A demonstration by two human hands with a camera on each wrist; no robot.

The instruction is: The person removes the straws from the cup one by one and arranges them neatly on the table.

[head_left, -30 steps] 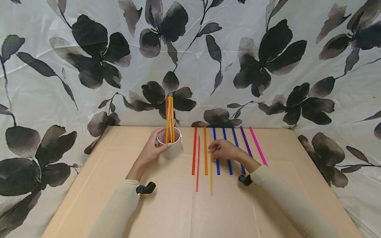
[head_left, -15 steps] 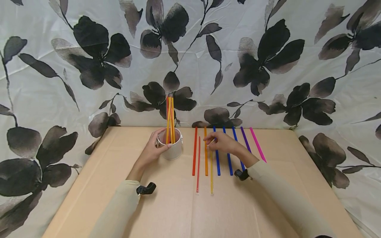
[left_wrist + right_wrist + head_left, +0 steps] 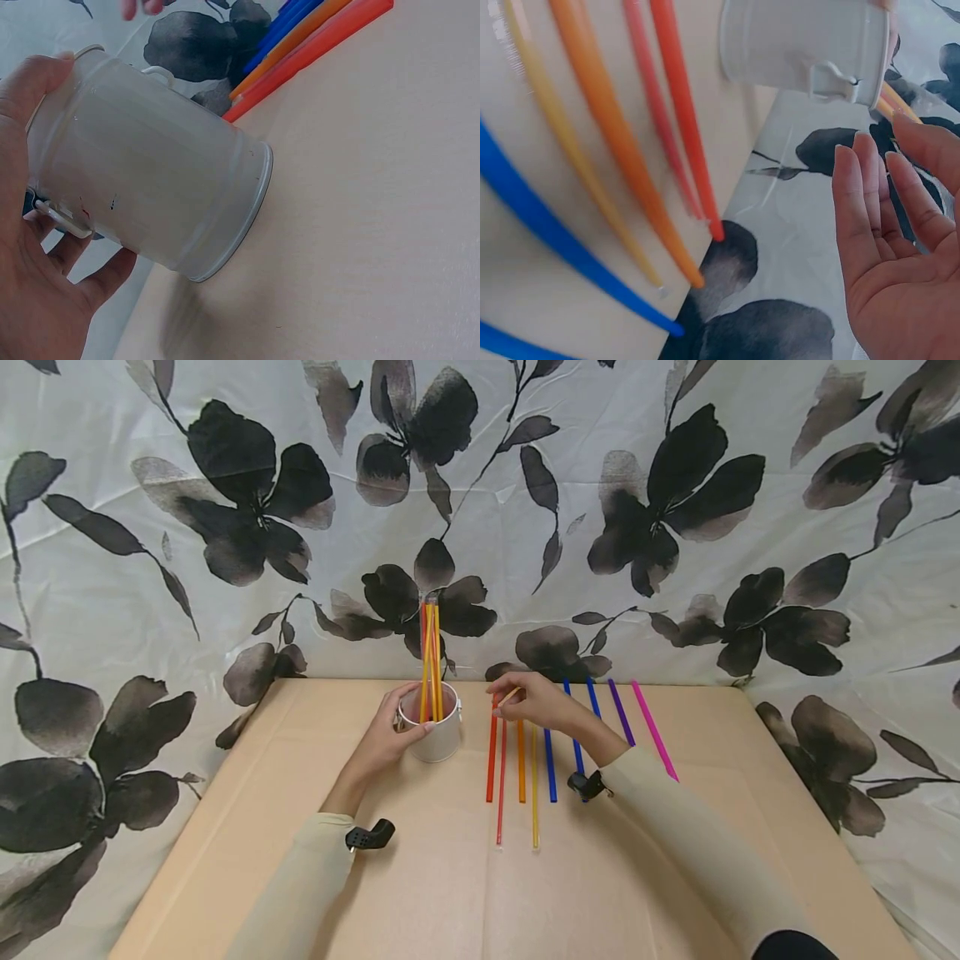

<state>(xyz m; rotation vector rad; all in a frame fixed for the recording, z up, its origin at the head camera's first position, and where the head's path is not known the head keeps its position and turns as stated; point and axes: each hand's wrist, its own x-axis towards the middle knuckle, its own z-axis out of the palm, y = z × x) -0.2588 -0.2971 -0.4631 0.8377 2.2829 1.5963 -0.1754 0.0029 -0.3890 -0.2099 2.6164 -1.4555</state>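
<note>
My left hand [image 3: 385,728] holds a small white pail [image 3: 441,743] at its rim, thumb on the near side and fingers around the far left side. The pail stands upright on the table, with several yellow, orange and red straw-like sticks [image 3: 432,652] standing in it. My right hand [image 3: 543,703] hovers over the upper ends of the red stick [image 3: 491,768] and orange stick [image 3: 521,777], right of the pail. In the right wrist view its fingers [image 3: 853,195] are loosely bent and hold nothing. The thin yellow stick [image 3: 536,810] lies beneath it.
More sticks lie in a row: a thin red one [image 3: 500,802], several blue ones [image 3: 550,768], a purple one [image 3: 622,714] and a pink one [image 3: 654,727]. The tan table [image 3: 420,893] ends at a floral cloth [image 3: 517,552] behind.
My right hand has moved left, from above the thin yellow stick to above the red and orange ones, towards the pail. The left hand and pail have stayed in place.
</note>
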